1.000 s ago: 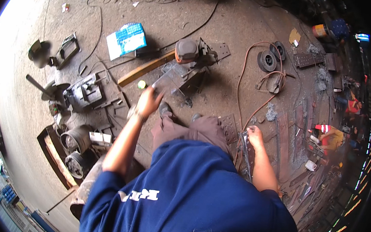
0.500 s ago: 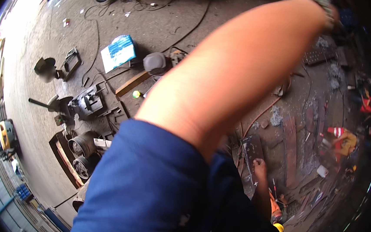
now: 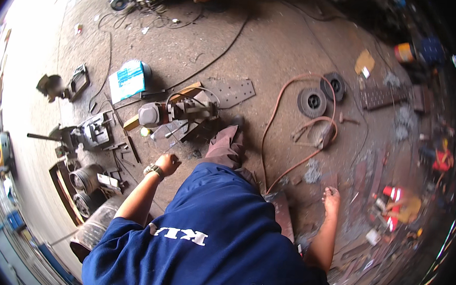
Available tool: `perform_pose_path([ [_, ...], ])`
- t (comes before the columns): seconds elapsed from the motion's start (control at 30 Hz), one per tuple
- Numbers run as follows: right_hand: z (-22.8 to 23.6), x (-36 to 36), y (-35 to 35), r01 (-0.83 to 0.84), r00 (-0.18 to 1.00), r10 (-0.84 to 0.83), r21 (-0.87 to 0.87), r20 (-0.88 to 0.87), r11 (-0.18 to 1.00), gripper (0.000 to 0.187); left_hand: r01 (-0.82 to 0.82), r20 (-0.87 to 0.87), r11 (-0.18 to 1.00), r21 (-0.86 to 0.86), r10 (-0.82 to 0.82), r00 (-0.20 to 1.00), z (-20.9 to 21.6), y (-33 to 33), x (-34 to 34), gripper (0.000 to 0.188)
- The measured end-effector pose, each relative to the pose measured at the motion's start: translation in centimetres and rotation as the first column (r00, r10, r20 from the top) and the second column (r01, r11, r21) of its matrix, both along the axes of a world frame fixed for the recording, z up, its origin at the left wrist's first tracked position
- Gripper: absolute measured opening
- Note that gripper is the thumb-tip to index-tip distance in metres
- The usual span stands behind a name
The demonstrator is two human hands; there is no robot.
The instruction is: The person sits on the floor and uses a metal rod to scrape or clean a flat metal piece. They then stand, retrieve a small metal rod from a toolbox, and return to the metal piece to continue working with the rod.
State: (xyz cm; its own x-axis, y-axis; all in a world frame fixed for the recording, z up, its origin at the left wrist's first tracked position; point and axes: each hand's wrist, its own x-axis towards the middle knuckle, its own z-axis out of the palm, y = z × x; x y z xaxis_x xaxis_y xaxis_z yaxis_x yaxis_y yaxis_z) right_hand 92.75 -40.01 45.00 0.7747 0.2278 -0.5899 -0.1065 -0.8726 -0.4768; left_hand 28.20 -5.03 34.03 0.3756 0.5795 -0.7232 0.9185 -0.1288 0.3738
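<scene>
Item one, largest: a motorised machine point(image 3: 150, 115) with a grey housing, on the floor ahead of the person, beyond the left hand. I see neither hand touching it.

Item two: a perforated plate point(image 3: 237, 92), reaching out from behind the machine. Holes along its exposed part look finished, I judge; what remains under the machine I cannot tell.

Item three: a brown plate point(image 3: 285, 215), just beside the person's right side, partly covered by the shirt. I cannot confirm any holes, so its progress stays unlisted.

Item four: right hand point(image 3: 331, 198), over the floor, loosely curled, released, nothing visible in it.

Item five: left hand point(image 3: 168, 164), fingers apparently folded; whether it grips anything, I cannot tell.

Item six, smallest: a wristwatch point(image 3: 154, 171) on the left wrist.
</scene>
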Motion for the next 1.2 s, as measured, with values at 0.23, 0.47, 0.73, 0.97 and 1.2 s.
perform_pose_path([
  [0.23,-1.5,4.1,17.5,-0.214,0.974,0.222,0.121,-0.049,0.969,0.029,0.236,-0.103,0.829,-0.508,-0.33,0.938,-3.3,0.3,6.2,0.058],
  [0.47,-3.9,8.4,22.4,-0.559,0.823,0.481,-0.274,-0.304,0.783,0.028,-0.008,0.053,0.979,-0.202,0.019,0.998,2.1,14.4,11.2,0.043],
  [0.73,-1.6,20.2,49.4,-0.547,0.83,0.491,-0.214,-0.265,0.809,0.018,-0.617,0.029,0.786,-0.03,0.618,0.786,6.4,32.7,18.0,0.056],
  [0.97,-7.0,28.7,78.0,-0.761,0.646,0.732,-0.251,-0.215,0.598,0.037,-0.71,0.186,0.7,0.073,0.69,0.7,8.5,51.7,25.2,0.047],
  [1.2,-4.0,19.3,114.8,-0.895,0.442,0.897,-0.056,0.02,0.442,0.036,-0.8,0.365,0.595,0.076,0.73,0.578,9.4,66.1,27.8,0.043],
])
